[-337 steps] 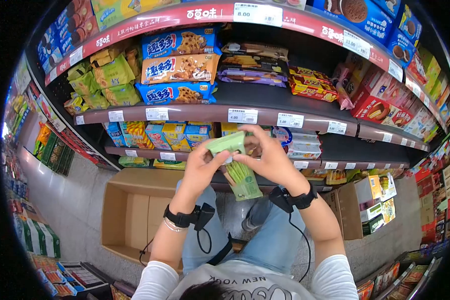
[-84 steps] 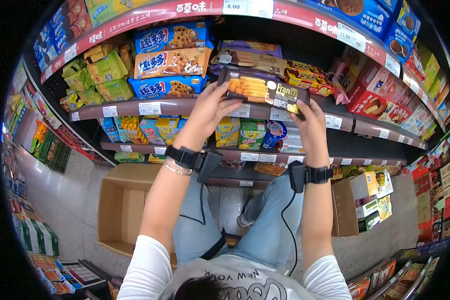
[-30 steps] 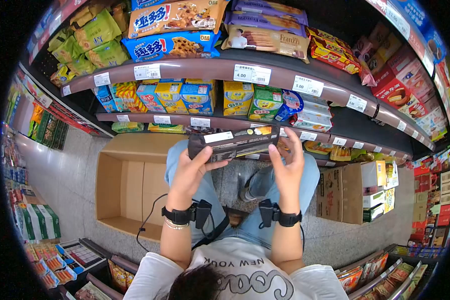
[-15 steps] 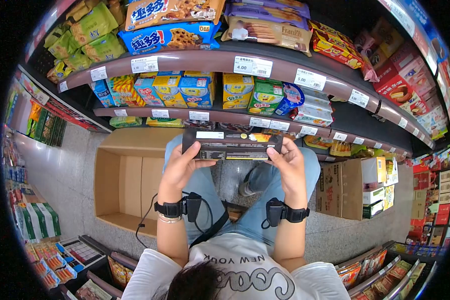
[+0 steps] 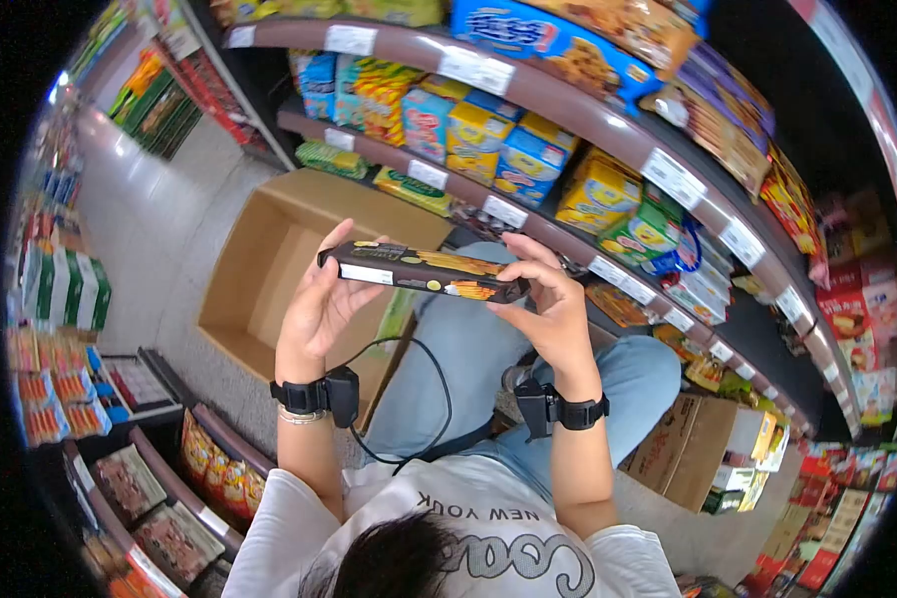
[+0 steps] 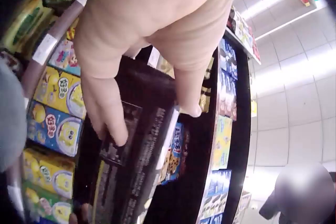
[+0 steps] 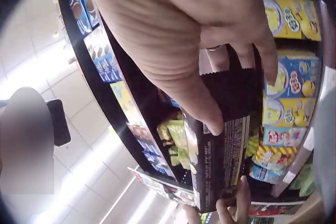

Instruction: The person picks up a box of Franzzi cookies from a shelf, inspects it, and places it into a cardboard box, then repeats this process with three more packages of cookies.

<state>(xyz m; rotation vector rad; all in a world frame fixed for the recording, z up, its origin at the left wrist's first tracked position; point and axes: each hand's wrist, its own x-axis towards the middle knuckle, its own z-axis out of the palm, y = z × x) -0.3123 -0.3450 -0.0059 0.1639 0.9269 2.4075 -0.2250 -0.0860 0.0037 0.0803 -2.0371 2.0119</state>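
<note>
Both hands hold a black Franzzi biscuit packet (image 5: 424,272) lengthwise, in front of the body and partly over the cardboard box (image 5: 259,261). My left hand (image 5: 314,304) grips its left end; the left wrist view shows thumb and fingers on opposite sides of the black wrapper (image 6: 139,150). At the other end, my right hand (image 5: 550,304) pinches the packet, its thumb pressed on the printed side (image 7: 226,145) in the right wrist view. A narrow side with a white label and biscuit picture faces up. A light green packet (image 5: 397,317) shows by the box's right side, partly hidden.
Shelves with blue cookie packs (image 5: 543,45) and yellow and blue snack boxes (image 5: 533,159) stand ahead and right. Another carton (image 5: 676,448) with several boxes sits on the floor at right. Snack racks (image 5: 154,488) stand behind left. A cable (image 5: 447,384) loops from the left wrist.
Earlier a green packet was in both hands, then the black packet was up at the shelf. The packet came down, turned over, and moved left toward the box as the view swung left.
</note>
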